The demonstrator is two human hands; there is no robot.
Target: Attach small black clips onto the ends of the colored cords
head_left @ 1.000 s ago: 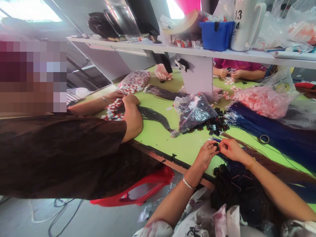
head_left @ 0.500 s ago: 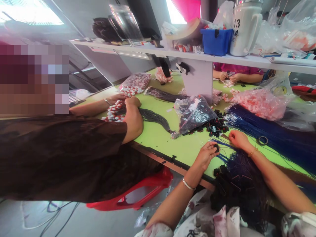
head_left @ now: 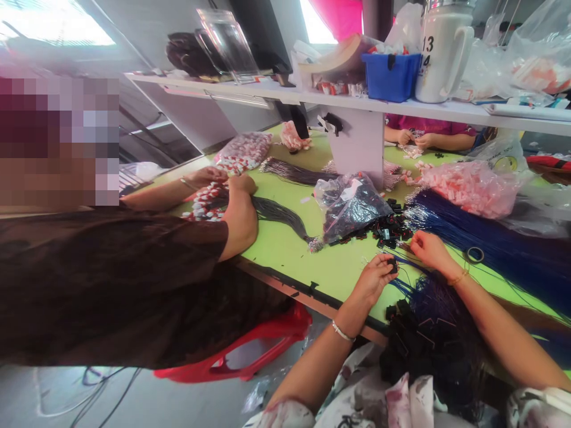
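My left hand (head_left: 373,279) pinches a small black connector housing (head_left: 393,266), from which thin wires trail. My right hand (head_left: 430,251) is closed at the fingertips beside some brown wires (head_left: 405,245); what lies between the fingers is too small to make out. Below both hands a tangle of dark blue wires (head_left: 426,297) hangs over the table edge, with a cluster of black connectors (head_left: 404,339) at my lap. Loose black connectors (head_left: 389,230) are heaped just beyond my hands, in front of a clear bag of dark parts (head_left: 354,205).
Long blue wires (head_left: 482,249) and a tape ring (head_left: 473,255) lie to the right. Behind them sits a bag of pink connectors (head_left: 475,187). At left a co-worker's arm (head_left: 241,217) reaches over grey wires (head_left: 285,217). A shelf (head_left: 276,94) crosses above the table.
My right hand has shifted slightly left, toward the brown wires. My left hand, with the black connector housing, has barely moved. The co-worker's far hand at left has drawn back a little.
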